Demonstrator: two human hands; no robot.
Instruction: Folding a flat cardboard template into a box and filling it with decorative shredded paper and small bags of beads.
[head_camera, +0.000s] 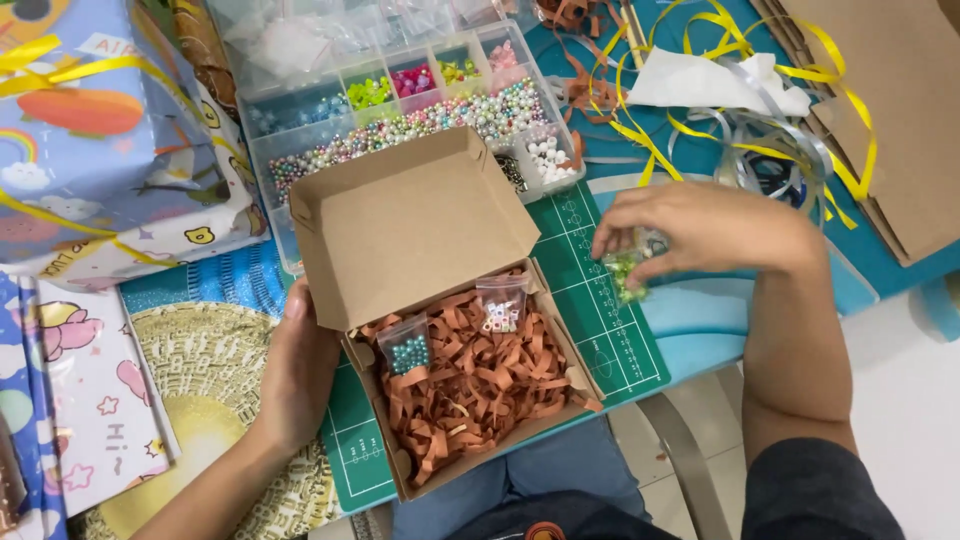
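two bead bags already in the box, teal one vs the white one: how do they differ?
The teal bead bag holds round blue-green beads; the white bead bag holds pale beads with coloured marks. The teal bead bag sits nearer the left hand at the box edge; the white bead bag stands nearer the lid hinge. Both are small clear bags resting on brown paper shred.
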